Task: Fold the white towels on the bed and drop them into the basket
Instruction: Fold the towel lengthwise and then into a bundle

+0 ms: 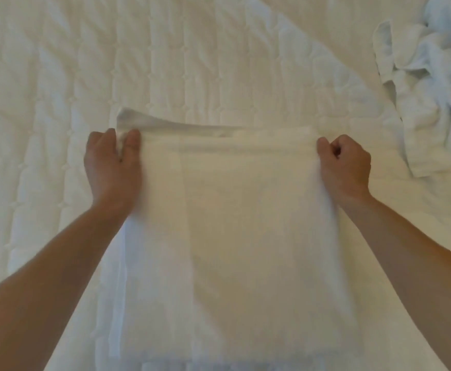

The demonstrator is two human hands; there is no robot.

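A white towel (235, 236) lies in front of me on the bed, folded over so that its far edge runs between my hands. My left hand (112, 164) pinches the towel's far left corner between thumb and fingers. My right hand (344, 164) grips the far right corner with its fingers curled. A lower layer of the towel sticks out a little beyond the top layer at the far left. No basket is in view.
The white quilted bed cover (112, 62) fills the view. A heap of crumpled white towels (433, 97) lies at the far right, close to my right hand.
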